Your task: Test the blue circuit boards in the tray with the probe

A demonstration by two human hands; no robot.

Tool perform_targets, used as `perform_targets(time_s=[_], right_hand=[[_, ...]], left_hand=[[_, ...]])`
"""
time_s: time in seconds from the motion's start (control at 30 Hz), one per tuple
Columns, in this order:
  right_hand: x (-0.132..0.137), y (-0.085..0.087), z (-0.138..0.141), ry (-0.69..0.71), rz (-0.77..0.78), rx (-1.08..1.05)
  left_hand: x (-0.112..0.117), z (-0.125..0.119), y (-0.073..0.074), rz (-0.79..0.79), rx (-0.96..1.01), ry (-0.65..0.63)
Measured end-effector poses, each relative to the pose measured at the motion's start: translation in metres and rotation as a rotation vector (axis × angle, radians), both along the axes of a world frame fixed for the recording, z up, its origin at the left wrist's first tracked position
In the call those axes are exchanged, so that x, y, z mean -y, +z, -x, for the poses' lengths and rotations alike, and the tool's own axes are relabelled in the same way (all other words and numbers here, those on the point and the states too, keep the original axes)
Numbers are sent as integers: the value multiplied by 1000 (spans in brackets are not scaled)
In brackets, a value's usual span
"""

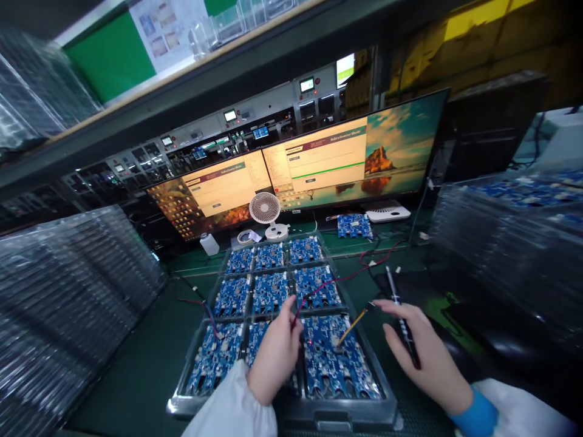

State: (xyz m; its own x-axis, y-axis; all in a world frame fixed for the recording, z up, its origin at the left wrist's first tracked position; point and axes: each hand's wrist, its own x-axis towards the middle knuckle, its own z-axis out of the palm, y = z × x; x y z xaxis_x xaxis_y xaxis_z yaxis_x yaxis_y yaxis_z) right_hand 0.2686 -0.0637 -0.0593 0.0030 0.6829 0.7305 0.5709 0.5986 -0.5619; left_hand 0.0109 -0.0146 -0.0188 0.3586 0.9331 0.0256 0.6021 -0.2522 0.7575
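Note:
A clear plastic tray (pixel 182 394) holds several blue circuit boards (pixel 339 364) in compartments. My left hand (pixel 276 349) is over the front middle compartment, its fingers closed around the end of a red-and-black cable (pixel 334 280); the cable's tip is hidden. To the right of the tray, my right hand (pixel 423 343) has a black pen (pixel 403 325) tucked across its fingers, with thumb and index finger apart. Near that index fingertip is a small dark connector (pixel 370 306) on a yellow wire (pixel 353 326), which runs to the front right board. A red light glows on that board.
Stacked clear trays (pixel 77 303) stand at left, and more trays with boards (pixel 505 243) at right. Behind are a white fan (pixel 265 209), a white bottle (pixel 209 244), a tape roll (pixel 246 237), another blue board (pixel 354 226) and two monitors (pixel 328 164). A blue-and-red cable (pixel 209 312) crosses the tray's left side.

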Motion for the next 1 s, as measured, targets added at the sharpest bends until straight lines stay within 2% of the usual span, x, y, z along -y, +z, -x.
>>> perform_targets(time_s=[0.07,0.23,0.33,0.43,0.53,0.6,0.7,0.8,1.0], right_hand=[[4,3,6,104,-20,66],[12,6,22,460,18,299],[18,8,33,581,15,473],[24,5,45,549,-45,609],[26,-10,54,505,-140,731],[26,-25,57,440,-239,680],[25,-44,58,388,-240,665],[25,-51,58,377,-206,686],[26,-47,58,407,-188,611]], left_hand=[[-2,17,7,-12,-133,17],[-3,43,14,-114,-494,-73],[-7,44,12,-102,-452,-54],[-16,35,8,-124,-240,-5],[-27,21,1,-141,-78,-11],[-33,12,-5,-126,-2,-36],[-39,0,-11,-72,85,-52],[-40,-7,-14,-69,84,-40],[-39,-7,-21,-114,-27,-68]])
